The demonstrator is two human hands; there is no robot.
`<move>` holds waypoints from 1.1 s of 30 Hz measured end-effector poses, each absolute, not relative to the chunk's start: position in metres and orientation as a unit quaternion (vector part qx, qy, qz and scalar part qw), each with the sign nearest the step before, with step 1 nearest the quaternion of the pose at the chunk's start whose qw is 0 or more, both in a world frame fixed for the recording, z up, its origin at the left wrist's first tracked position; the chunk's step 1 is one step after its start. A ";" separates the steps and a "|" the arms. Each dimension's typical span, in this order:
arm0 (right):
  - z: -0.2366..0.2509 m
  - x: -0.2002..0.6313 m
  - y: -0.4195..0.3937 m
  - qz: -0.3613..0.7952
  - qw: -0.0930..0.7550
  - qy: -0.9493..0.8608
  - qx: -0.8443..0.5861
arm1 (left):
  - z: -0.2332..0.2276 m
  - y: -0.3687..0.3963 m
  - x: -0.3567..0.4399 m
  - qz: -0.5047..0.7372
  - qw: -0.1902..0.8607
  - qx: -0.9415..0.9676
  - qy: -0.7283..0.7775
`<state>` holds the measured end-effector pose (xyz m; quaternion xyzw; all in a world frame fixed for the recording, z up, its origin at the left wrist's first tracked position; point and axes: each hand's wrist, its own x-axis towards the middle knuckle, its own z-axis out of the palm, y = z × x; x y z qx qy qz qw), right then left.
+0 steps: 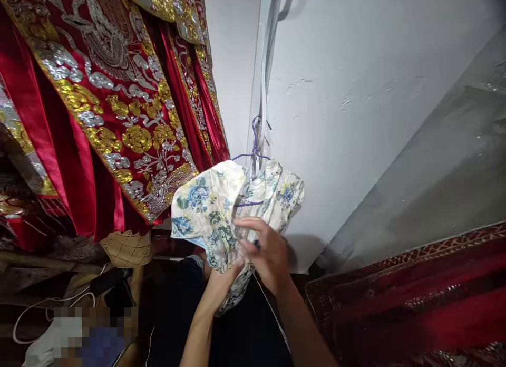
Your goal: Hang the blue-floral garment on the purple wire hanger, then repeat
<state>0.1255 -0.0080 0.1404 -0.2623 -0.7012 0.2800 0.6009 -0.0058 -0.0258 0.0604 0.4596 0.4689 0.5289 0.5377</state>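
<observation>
Floral garment (205, 203) hanging lengthwise downward

White painted wall (356, 93) fills the upper right; paint shows small chips and scuffs. A pale strip (264, 66) runs down the wall's corner. Grey smooth surface (443, 166) slopes along the right, with dull reflections. Red patterned carpet (415, 303) at lower right. Red robes (110, 103) with gold and silver embroidery hang at left, covering that side. Below them: a tan woven basket (126, 248), white cable (47, 303), dark clutter. Light even, soft shadows.
</observation>
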 end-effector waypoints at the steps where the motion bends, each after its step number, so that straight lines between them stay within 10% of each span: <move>1: 0.121 0.127 -0.012 0.293 0.650 -0.623 -0.321 | 0.059 -0.029 -0.008 0.522 0.535 0.464 0.475; 8: 0.020 0.139 -0.032 0.507 0.536 -0.503 -0.450 | 0.050 -0.040 -0.012 0.460 0.585 0.508 0.434; 33: 0.041 0.149 -0.034 0.529 0.523 -0.502 -0.441 | 0.039 -0.051 -0.021 0.542 0.492 0.395 0.555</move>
